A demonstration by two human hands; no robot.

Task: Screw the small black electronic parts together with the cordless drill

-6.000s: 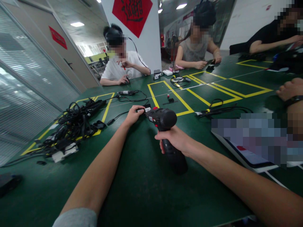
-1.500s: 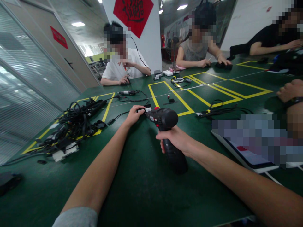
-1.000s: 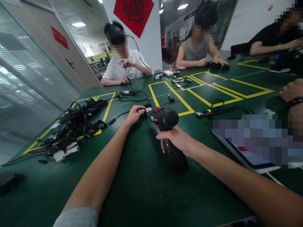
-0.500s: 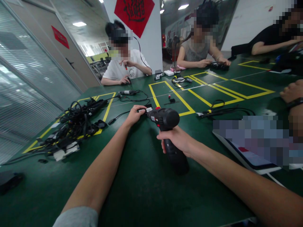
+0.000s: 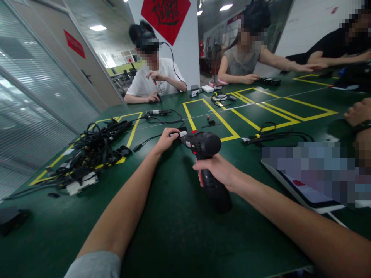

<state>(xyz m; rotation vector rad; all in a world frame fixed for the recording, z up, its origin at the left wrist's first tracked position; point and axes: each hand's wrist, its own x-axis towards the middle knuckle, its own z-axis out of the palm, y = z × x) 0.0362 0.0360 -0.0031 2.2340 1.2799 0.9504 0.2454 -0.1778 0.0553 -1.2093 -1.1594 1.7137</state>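
The right hand (image 5: pixel 216 172) is closed firmly around the ribbed black grip of a black-and-red cordless drill (image 5: pixel 204 146), held at 12 o'clock over a dark green work table (image 5: pixel 174 239), its nose pointing toward 9 o'clock. The left hand (image 5: pixel 165 141) is half curled at 11 o'clock, over a small white-and-black plug (image 5: pixel 179 134) on a thin black cable (image 5: pixel 147 138), just beside the nose; whether it grips the plug cannot be told. The drill probably feels solid and top-heavy, so the grip is the place to hold it.

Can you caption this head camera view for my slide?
Right hand grips a black cordless drill; left hand holds a cabled connector at its nose, on a green workbench.
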